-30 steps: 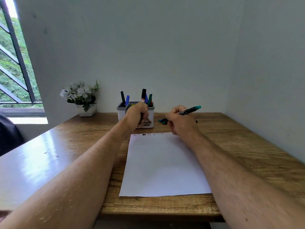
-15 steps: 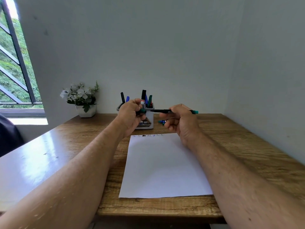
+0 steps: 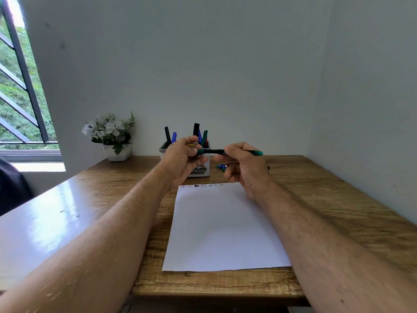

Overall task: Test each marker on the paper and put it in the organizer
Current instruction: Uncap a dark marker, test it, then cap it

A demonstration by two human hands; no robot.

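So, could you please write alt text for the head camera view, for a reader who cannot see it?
Two bare hands hold a green marker level above a white paper on a wooden desk: the left hand pinches its capped end, the right hand grips the barrel. Behind them stands an organizer holding several markers.

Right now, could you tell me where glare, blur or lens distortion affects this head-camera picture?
Head view: window daylight throws a pale glare over the left part of the brown wooden desk, washing out its grain; the wide-angle lens stretches both forearms toward the bottom corners; the small test marks along the top edge of the white paper sheet are too small to read; the black marker with green ends stays fairly sharp.
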